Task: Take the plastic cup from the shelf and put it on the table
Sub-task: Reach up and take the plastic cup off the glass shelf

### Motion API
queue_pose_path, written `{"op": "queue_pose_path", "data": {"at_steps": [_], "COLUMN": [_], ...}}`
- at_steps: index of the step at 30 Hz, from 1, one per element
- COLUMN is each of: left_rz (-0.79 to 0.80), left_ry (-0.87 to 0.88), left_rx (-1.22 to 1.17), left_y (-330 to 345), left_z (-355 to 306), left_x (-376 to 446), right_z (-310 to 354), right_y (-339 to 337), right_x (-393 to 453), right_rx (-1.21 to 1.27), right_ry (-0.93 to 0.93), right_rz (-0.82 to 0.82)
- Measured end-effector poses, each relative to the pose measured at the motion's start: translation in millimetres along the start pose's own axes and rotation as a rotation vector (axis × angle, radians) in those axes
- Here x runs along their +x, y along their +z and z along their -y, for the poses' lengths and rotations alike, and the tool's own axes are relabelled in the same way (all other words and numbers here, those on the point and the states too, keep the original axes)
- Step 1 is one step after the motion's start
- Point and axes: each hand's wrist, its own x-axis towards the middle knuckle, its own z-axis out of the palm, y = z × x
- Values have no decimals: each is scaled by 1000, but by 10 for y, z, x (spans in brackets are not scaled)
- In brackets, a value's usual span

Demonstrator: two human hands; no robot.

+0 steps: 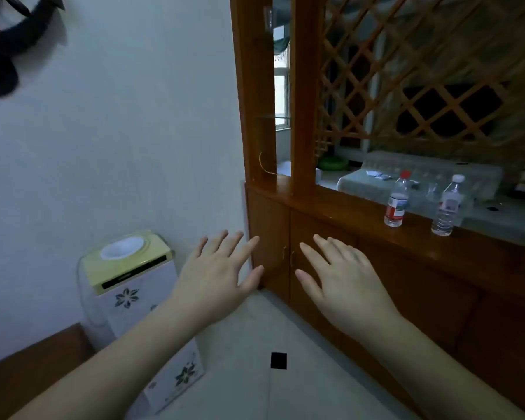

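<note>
In front of a wooden cabinet [361, 268], the head view shows both bare hands held out low with palms down and fingers spread wide, gripping nothing. The left hand [215, 274] hovers near the cabinet's left corner, and the right hand [343, 280] hovers before the cabinet doors [273, 237], the two hands near each other but apart. Above the doors runs the cabinet's ledge [331, 207], which carries two clear water bottles: one with a red cap and red label [397, 201] and, to its right, one with a white cap [447, 207], standing upright and apart from each other. Between them, farther back, a small clear glass-like item [431, 189] shows faintly; whether it stands on the ledge or behind it cannot be told. High in the narrow open slot between the two upright posts, a transparent plastic cup [269, 18] seems to stand on an upper glass shelf, well above both hands; it is blurred. A lower glass shelf [281, 117] crosses the same slot. A wooden lattice [422, 71] fills the frame to the right. Against the white wall [119, 131] at left stands a yellow-topped water dispenser [134, 268] with flower prints, on a pale tiled floor [255, 359].
</note>
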Motion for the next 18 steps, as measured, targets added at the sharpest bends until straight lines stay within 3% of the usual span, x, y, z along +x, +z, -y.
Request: {"op": "queue_pose_path", "data": {"at_steps": [4,11,18], "left_rz": [-41,-33,-14], "left_ry": [19,-66,-155], "left_rx": [23,57,-29], "left_y": [124,349,815], "left_z": [-79,-56,607], "left_x": [260,650,1072], "right_z": [-293,-330,-70], "right_y": [113,425,857], "right_x": [281,734,1485], "right_rx": [-60,51,134], "right_ry": [12,-32,-64], "right_rz": [-52,-22,36]}}
